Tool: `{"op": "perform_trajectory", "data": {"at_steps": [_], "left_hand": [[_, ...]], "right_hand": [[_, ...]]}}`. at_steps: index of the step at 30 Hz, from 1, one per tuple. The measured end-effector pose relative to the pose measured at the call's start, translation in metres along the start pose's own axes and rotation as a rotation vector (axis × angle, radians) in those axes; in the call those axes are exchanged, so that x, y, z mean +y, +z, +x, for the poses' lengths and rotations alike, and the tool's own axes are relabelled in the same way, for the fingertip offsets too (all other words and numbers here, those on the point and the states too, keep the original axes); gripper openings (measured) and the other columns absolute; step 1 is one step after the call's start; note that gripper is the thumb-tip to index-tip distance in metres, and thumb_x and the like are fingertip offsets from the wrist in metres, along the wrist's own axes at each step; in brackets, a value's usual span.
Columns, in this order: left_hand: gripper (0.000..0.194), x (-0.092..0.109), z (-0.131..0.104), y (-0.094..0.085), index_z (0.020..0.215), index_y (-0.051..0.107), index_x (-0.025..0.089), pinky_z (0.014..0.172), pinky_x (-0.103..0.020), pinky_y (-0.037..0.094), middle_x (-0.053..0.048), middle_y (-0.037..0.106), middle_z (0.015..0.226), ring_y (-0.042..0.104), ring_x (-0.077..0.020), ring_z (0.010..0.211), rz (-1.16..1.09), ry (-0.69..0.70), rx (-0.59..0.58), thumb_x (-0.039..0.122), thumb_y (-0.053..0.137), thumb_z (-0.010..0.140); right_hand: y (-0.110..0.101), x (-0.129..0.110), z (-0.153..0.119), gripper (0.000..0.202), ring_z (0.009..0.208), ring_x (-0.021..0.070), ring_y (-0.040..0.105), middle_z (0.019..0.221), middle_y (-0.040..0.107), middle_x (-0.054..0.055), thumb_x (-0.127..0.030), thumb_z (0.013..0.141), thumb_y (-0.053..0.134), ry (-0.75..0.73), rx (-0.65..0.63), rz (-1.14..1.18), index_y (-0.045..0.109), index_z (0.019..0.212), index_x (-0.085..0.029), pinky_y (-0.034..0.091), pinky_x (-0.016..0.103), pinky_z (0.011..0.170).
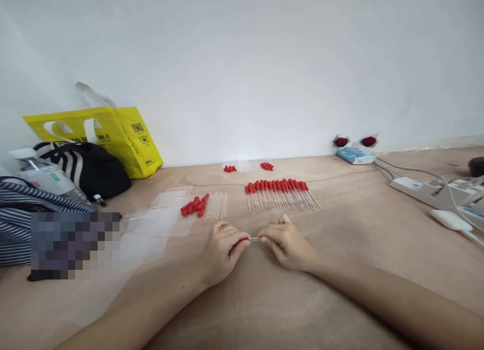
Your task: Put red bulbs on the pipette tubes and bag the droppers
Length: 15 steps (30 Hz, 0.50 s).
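Between finger and thumb, my left hand (pixel 226 249) pinches a red rubber dropper bulb (pixel 242 241), most of it hidden by the fingers. My right hand (pixel 285 243) grips a clear dropper tube (pixel 254 239), whose end meets the bulb; how far it goes in I cannot tell. Beyond my hands lies a row of droppers with red bulbs (pixel 278 185), their clear tubes pointing toward me. Left of that row are several loose clear tubes (pixel 216 206) side by side, next to a small pile of red bulbs (pixel 195 205).
Clear plastic bags (pixel 147 229) lie flat on the left of the table. Near the wall, more small red pieces (pixel 229 169) rest on another clear bag. A yellow bag (pixel 132 143), a black bag (pixel 102 171) and a bottle stand left. A power strip (pixel 423 192) with cables is right.
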<state>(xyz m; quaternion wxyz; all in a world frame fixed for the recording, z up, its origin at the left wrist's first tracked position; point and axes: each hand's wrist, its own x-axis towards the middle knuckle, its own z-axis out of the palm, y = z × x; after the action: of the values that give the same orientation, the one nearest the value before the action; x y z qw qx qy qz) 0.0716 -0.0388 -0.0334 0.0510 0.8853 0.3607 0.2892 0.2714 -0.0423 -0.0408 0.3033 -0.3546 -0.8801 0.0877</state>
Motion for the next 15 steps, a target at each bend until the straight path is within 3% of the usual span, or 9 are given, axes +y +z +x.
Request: {"op": "perform_trajectory", "data": {"at_steps": [5, 15], "left_hand": [[0.015, -0.0045, 0.0002, -0.0032, 0.090, 0.059, 0.022, 0.090, -0.038, 0.029, 0.001, 0.067, 0.075, 0.059, -0.0138, 0.070, -0.025, -0.015, 0.081, 0.028, 0.048, 0.082], [0.012, 0.0019, -0.0016, -0.0027, 0.082, 0.061, 0.022, 0.090, -0.040, 0.025, 0.001, 0.067, 0.072, 0.059, -0.0143, 0.069, -0.074, 0.007, 0.004, 0.024, 0.049, 0.079]], "right_hand": [[-0.0007, 0.0003, 0.0012, 0.023, 0.060, 0.0110, 0.049, 0.074, 0.064, 0.002, -0.020, 0.088, 0.034, 0.078, -0.003, 0.071, 0.057, 0.086, -0.018, 0.022, 0.028, 0.067], [0.0018, -0.0007, -0.0012, 0.023, 0.060, 0.0107, 0.050, 0.070, 0.064, 0.001, -0.019, 0.087, 0.034, 0.009, 0.000, 0.024, 0.057, 0.082, -0.018, 0.021, 0.028, 0.065]]}}
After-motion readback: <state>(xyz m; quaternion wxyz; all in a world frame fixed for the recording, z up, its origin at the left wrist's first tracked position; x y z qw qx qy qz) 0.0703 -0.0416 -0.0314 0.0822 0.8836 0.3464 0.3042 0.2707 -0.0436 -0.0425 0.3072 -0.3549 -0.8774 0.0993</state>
